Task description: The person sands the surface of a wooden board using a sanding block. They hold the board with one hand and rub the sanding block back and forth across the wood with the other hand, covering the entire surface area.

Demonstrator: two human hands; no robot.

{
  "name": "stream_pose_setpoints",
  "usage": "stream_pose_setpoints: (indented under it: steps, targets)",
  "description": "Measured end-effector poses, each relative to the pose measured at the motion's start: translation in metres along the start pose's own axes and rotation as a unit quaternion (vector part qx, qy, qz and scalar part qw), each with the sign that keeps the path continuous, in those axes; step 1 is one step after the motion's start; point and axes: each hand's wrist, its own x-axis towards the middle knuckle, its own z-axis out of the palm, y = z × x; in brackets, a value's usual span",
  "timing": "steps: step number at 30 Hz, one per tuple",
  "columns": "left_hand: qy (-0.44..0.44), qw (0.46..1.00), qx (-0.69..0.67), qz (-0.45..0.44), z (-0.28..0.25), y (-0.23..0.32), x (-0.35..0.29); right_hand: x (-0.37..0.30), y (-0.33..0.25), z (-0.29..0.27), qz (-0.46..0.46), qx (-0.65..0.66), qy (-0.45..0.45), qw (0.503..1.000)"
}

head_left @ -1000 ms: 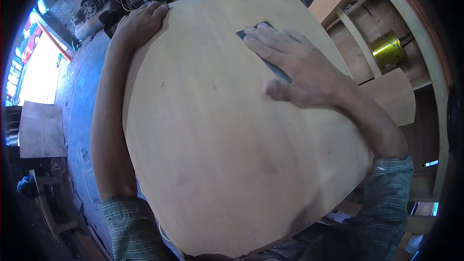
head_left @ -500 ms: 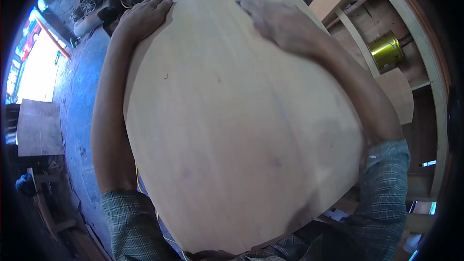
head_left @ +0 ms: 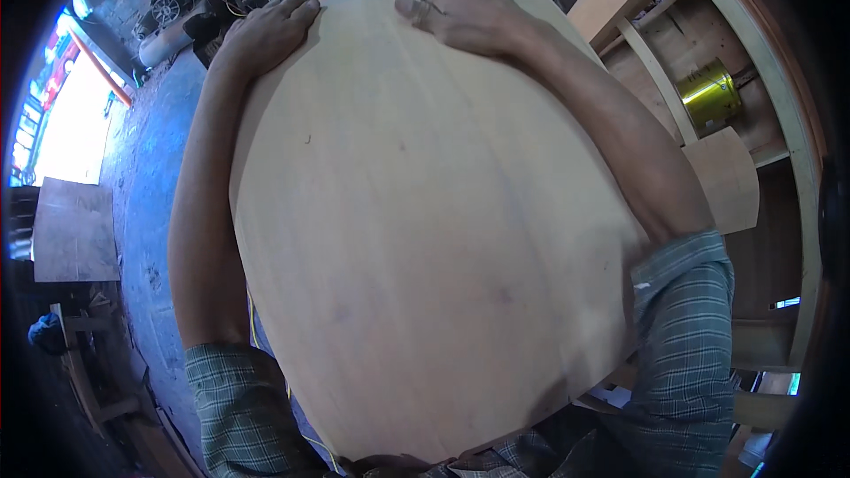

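Note:
A broad, pale wooden board point(head_left: 425, 212) stretches from my body to the far side, its grain running lengthwise. My left hand point(head_left: 273, 31) is closed over its far left edge, fingers curled on the rim. At the far end, my right hand point(head_left: 469, 13) presses down on the surface, fingers toward the far edge and thumb out to the left. A thin dark edge shows between that thumb and the fingers; what lies under the palm is hidden. A small dark curved mark point(head_left: 308, 139) sits on the board's left part.
On the right stands a wooden frame point(head_left: 801, 239) with a gold-coloured can point(head_left: 708, 93) in it. Several cans and tools line the far side. A flat panel point(head_left: 75, 230) is at the left, beside the bluish floor point(head_left: 150, 212). A yellow cord point(head_left: 254, 323) runs below the board's left edge.
My right hand has slid farther away and slightly left, to the board's far edge, its forearm swinging inward. The left hand keeps its place on the board.

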Motion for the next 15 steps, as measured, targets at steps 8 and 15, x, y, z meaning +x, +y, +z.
stream_pose_setpoints:
  steps: [8,15]
  targets:
    - [-0.023,0.999,-0.031,0.033,0.008,-0.013,0.012,-0.052,-0.002,-0.025,-0.121,0.071,-0.039,0.989]
    - [-0.031,0.995,-0.084,-0.047,0.011,-0.013,0.002,-0.016,-0.003,0.005,-0.127,0.105,0.018,0.986]
